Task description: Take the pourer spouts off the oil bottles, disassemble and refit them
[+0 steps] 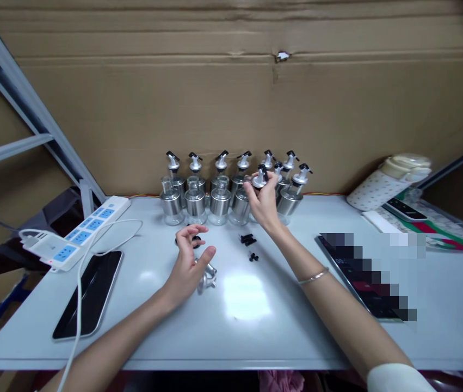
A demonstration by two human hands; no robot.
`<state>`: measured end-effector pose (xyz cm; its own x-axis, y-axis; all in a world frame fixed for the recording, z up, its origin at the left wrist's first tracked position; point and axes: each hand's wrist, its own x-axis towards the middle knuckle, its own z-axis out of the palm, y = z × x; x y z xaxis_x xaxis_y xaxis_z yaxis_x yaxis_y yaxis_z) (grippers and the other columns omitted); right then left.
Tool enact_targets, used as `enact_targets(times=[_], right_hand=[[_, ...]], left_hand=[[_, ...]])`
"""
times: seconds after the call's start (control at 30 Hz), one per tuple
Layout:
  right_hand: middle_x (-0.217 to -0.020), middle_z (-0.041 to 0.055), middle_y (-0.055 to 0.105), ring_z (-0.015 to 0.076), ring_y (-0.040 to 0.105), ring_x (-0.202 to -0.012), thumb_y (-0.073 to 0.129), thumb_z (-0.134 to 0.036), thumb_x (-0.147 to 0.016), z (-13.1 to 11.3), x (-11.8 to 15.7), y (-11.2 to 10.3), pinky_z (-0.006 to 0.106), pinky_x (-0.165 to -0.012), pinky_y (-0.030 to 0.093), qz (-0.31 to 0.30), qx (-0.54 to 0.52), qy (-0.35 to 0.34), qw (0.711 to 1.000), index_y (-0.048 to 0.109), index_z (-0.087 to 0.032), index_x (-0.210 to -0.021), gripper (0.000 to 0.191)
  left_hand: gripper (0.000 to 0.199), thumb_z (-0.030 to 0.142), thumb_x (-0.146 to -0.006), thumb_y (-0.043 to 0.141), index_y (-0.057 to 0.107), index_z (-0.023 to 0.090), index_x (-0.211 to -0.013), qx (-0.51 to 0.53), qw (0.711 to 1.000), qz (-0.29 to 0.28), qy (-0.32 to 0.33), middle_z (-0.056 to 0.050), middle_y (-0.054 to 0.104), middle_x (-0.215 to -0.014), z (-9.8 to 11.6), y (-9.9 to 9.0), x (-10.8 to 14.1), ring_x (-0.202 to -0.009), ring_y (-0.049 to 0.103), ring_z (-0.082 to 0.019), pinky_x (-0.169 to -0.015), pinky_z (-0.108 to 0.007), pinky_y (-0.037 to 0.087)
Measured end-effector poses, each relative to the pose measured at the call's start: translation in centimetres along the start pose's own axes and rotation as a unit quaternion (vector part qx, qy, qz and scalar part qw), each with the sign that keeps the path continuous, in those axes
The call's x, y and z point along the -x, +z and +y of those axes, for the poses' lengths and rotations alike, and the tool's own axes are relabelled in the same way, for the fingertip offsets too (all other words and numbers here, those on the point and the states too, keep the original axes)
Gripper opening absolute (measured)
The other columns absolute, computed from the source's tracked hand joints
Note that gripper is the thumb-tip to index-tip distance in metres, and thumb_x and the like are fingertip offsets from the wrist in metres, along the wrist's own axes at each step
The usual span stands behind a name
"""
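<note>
My right hand (266,204) grips a silver pourer top (260,178) with a black flip cap, at the front row of glass-and-steel bottles. Whether that top sits in a bottle neck is hidden by my fingers. Bottles with pourer tops stand along the back, and a capped bottle (290,202) is at the front right. Three front-left bottles, one of them a bottle (220,202) with a bare glass neck, have no top. My left hand (190,267) hovers with fingers apart and holds nothing. Beside it lie silver spout parts (207,282), partly covered, and black rings (197,243).
Small black parts (248,239) lie mid-table, with tiny black pieces (253,257) nearer. At left are a power strip (88,231), a white cable and a black tray-like slab (89,295). To the right are a dark-screened device (357,277) and a tilted white flask (386,182). Cardboard stands behind.
</note>
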<state>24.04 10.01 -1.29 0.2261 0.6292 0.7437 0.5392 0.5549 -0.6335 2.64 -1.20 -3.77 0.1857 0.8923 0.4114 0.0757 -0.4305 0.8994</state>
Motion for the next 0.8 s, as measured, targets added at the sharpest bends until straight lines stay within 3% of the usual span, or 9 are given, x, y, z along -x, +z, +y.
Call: enact_targets(times=[0.1,0.17,0.27,0.37,0.47,0.67,0.8], right_hand=[[-0.114,0.0128,0.045,0.0263,0.047,-0.115,0.049,-0.042,-0.088,-2.8,1.1,-1.2,0.05,-0.099,0.037,0.062,0.035,-0.055,0.996,0.04,-0.022,-0.11,0.031],[-0.107,0.0101,0.045,0.0256,0.049,-0.107,0.055,-0.038,-0.086,-5.2,2.7,-2.1,0.046,-0.092,0.042,0.072,0.058,-0.054,0.994,0.046,-0.023,-0.105,0.026],[-0.082,0.0011,0.048,0.0166,0.049,-0.071,0.065,-0.032,-0.081,-8.2,5.9,-3.1,0.031,-0.063,0.045,-0.045,0.018,-0.045,0.998,0.05,-0.023,-0.093,0.021],[-0.068,-0.0043,0.046,0.0113,0.043,-0.056,0.072,-0.033,-0.076,-9.4,8.4,-3.1,0.024,-0.051,0.039,-0.107,-0.008,0.003,0.994,0.049,-0.023,-0.083,0.026],[-0.066,-0.0045,0.049,0.01,0.043,-0.053,0.074,-0.035,-0.074,-9.4,9.9,-2.6,0.023,-0.047,0.037,-0.151,-0.021,0.017,0.988,0.048,-0.022,-0.079,0.029],[-0.081,0.0009,0.058,0.0107,0.049,-0.059,0.063,-0.027,-0.08,-8.9,10.4,-2.4,0.022,-0.05,0.04,-0.243,-0.067,-0.052,0.966,0.047,-0.022,-0.089,0.019],[-0.082,0.0038,0.059,0.0127,0.052,-0.063,0.054,-0.043,-0.086,-8.8,8.8,-3.8,0.024,-0.054,0.041,-0.33,-0.044,-0.137,0.933,0.048,-0.018,-0.096,0.027]], left_hand=[[0.031,0.041,-0.091,0.05,0.03,0.028,-0.11,-0.008,1.0,-0.005,-0.025,-0.007,0.043,-0.121,0.2,0.0,0.2,-0.117,0.046,-0.021,-0.093,-0.042,0.044],[0.032,0.044,-0.091,0.049,0.034,0.027,-0.114,-0.017,0.997,-0.04,-0.069,-0.008,0.045,-0.124,0.6,0.0,0.5,-0.11,0.049,-0.02,-0.09,-0.04,0.046],[0.041,0.047,-0.091,0.049,0.037,0.026,-0.124,-0.027,0.987,-0.106,-0.114,-0.01,0.046,-0.13,1.1,0.3,1.0,-0.101,0.052,-0.02,-0.088,-0.039,0.046],[0.051,0.047,-0.091,0.05,0.034,0.026,-0.134,-0.025,0.987,-0.127,-0.1,-0.011,0.044,-0.138,1.4,0.5,1.3,-0.115,0.049,-0.024,-0.097,-0.04,0.042],[0.049,0.047,-0.092,0.048,0.037,0.025,-0.135,-0.031,0.984,-0.154,-0.083,-0.01,0.049,-0.134,1.7,0.7,1.4,-0.12,0.049,-0.025,-0.101,-0.039,0.04],[0.035,0.046,-0.095,0.041,0.055,0.02,-0.114,-0.049,0.98,-0.184,-0.056,-0.006,0.056,-0.106,2.3,0.4,0.6,-0.098,0.054,-0.02,-0.088,-0.032,0.044],[0.035,0.048,-0.095,0.04,0.057,0.019,-0.103,-0.032,0.977,-0.201,-0.064,-0.005,0.054,-0.099,2.4,-0.2,0.1,-0.092,0.052,-0.019,-0.086,-0.031,0.042]])
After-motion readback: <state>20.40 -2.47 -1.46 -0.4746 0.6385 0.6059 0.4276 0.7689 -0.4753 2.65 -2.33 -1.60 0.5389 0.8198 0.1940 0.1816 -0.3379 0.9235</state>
